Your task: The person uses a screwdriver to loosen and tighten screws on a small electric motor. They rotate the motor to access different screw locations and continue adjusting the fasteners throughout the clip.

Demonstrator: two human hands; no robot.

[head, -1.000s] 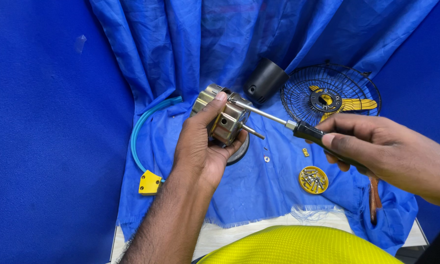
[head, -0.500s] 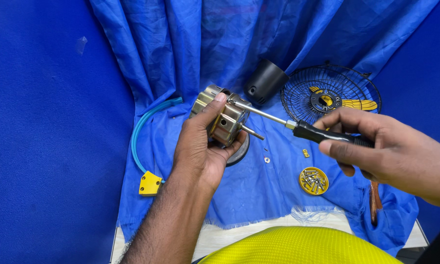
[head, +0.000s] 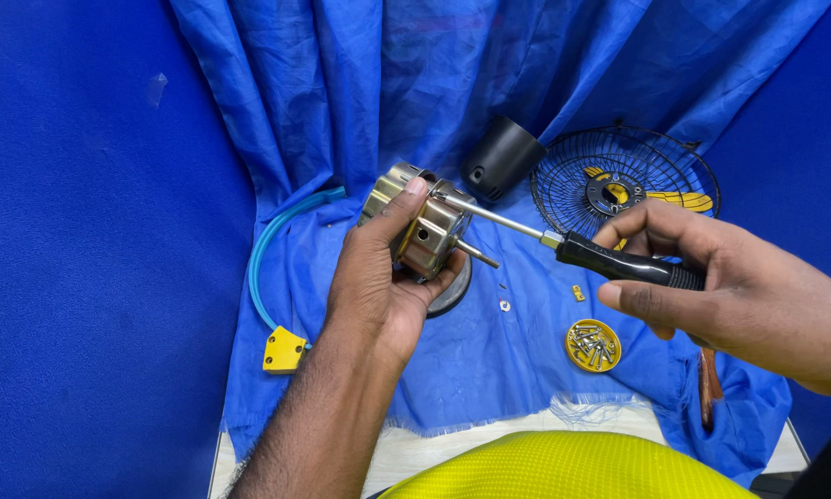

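Note:
My left hand (head: 378, 277) grips a brass-coloured fan motor (head: 417, 222) with a short steel shaft sticking out to the right, held above the blue cloth (head: 360, 111). My right hand (head: 711, 286) holds a black-handled screwdriver (head: 619, 263). Its long steel shank runs up and left, with the tip at the top face of the motor, close to my left thumb.
Under the motor lies a dark round base (head: 452, 291). A black cone-shaped cover (head: 499, 157) and a black wire fan guard (head: 623, 180) lie at the back right. A yellow dish of screws (head: 593, 346), a loose washer (head: 505, 305) and a light-blue cable with yellow plug (head: 284, 349) lie around.
My right hand has shifted slightly on the screwdriver handle; the tip stays at the motor. My left hand and the motor have barely moved.

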